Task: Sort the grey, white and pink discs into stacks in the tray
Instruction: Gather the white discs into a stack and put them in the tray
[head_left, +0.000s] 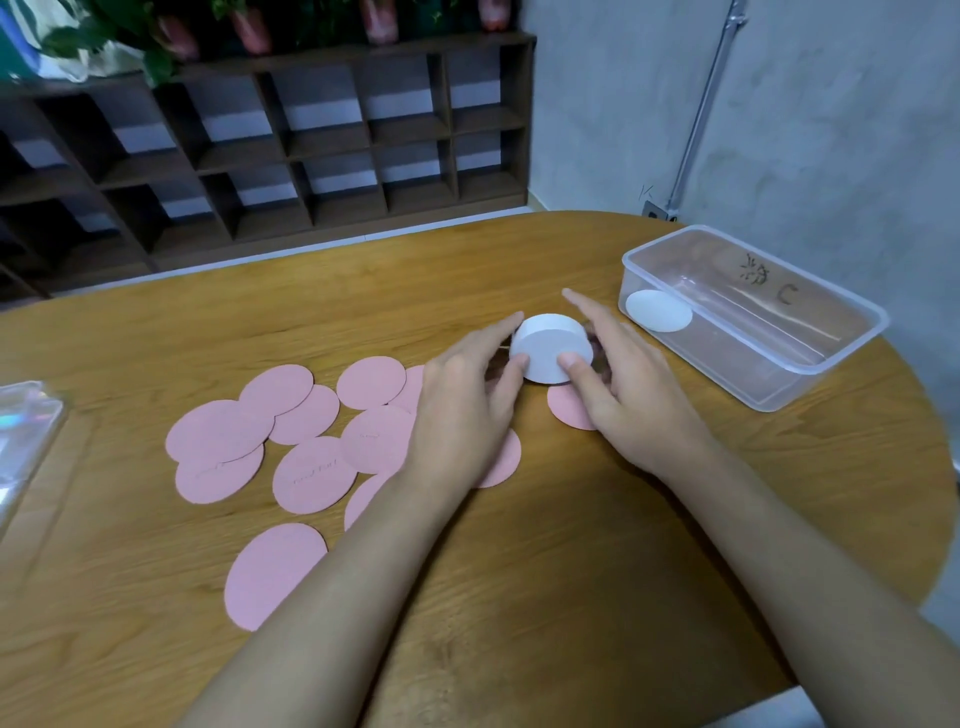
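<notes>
A stack of white discs (550, 349) is held between both hands, tilted toward me, just above the wooden table (545, 571). My left hand (462, 410) grips its left side with thumb and curled fingers. My right hand (623, 384) holds the right side, thumb on the front face and index finger stretched out behind. Several pink discs (311, 483) lie scattered flat on the table to the left, some under my left hand; one pink disc (569, 410) peeks out beneath my right hand. The clear plastic tray (810, 374) at right holds a white disc (658, 310) in its near-left corner.
A shiny clear plastic bag (26, 436) lies at the table's left edge. Behind the table stands a dark wooden cubby shelf (311, 145), with plants on top. A grey wall with a metal pipe (701, 114) is close behind the tray.
</notes>
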